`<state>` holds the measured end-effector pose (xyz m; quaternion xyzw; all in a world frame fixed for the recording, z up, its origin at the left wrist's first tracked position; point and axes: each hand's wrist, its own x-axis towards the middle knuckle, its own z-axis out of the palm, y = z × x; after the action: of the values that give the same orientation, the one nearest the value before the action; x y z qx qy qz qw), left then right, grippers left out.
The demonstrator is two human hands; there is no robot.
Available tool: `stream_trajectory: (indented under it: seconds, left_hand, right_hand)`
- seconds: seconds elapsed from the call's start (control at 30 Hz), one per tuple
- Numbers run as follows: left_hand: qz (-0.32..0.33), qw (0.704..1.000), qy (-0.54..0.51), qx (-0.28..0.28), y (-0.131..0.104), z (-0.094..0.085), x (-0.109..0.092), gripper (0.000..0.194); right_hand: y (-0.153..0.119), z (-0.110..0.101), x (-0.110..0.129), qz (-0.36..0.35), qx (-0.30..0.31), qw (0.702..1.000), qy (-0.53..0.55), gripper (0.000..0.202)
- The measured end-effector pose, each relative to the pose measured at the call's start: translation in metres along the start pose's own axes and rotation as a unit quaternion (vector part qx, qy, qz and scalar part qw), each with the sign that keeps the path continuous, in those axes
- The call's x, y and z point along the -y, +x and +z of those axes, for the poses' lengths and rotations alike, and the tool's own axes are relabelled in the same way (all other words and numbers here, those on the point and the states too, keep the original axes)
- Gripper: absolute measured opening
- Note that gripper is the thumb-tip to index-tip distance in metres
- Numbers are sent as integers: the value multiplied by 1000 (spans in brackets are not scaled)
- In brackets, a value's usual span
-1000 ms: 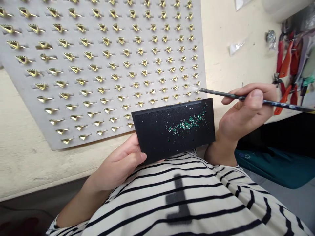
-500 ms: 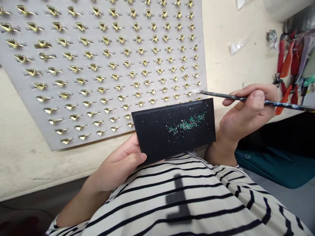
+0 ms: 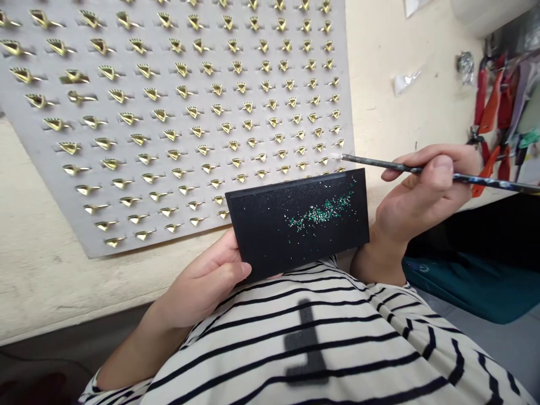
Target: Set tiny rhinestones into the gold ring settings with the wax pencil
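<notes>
My left hand (image 3: 206, 281) grips the lower left corner of a black tray (image 3: 265, 242), thumb on top. Small green and clear stones (image 3: 323, 212) lie scattered across the tray's right half. Between the thumb and fingers of my right hand (image 3: 434, 185) is a thin dark stick (image 3: 379, 163) with a pale tip. That tip is over the lower right part of a grey board (image 3: 169, 169), just above the tray's far edge. Rows of gold triangular rings (image 3: 197, 131) stand in the board.
Red- and orange-handled pliers (image 3: 491, 104) hang or lie at the right edge of the cream table (image 3: 379, 112). A small plastic bag (image 3: 407, 81) lies on the table, and a teal cloth (image 3: 472, 287) is below at right.
</notes>
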<state>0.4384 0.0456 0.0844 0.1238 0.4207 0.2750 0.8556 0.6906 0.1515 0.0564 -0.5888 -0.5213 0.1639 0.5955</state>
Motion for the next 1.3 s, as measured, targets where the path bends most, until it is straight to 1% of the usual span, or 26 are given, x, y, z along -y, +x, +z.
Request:
stream_trajectory:
  seconds: [0.13, 0.17, 0.3, 0.47, 0.57, 0.7, 0.83, 0.93, 1.1, 1.3]
  left_hand:
    - [10, 1000, 22, -5, 0, -1, -1, 49]
    - [9, 1000, 22, -5, 1, -1, -1, 52]
    - [10, 1000, 9, 6, 1, -1, 0, 52]
    - [10, 1000, 3, 7, 1, -2, 2, 51]
    - [3, 1000, -21, 16, 1, -1, 1, 50]
    - [-8, 998, -51, 23, 1, 1, 0, 49]
    - [-7, 999, -46, 17, 1, 2, 0, 49]
    - [-11, 999, -37, 10, 0, 1, 0, 49]
    - [-12, 998, -59, 23, 0, 2, -1, 47]
    - [-5, 997, -73, 34, 1, 2, 0, 49]
  right_hand:
    - [0, 1, 1, 3, 3, 1000, -5, 28]
    - [0, 1, 1, 5, 4, 1000, -6, 28]
    - [0, 0, 1, 5, 4, 1000, 3, 28]
    - [0, 0, 0, -3, -4, 1000, -4, 28]
    - [0, 0, 0, -5, 2, 1000, -12, 28]
    - [0, 1, 0, 4, -9, 1000, -2, 28]
    - [0, 1, 1, 7, 1, 1000, 3, 28]
    - [0, 1, 1, 3, -8, 1000, 5, 28]
    - [0, 2, 0, 1, -23, 1000, 9, 27]
    - [0, 1, 0, 2, 0, 1000, 2, 26]
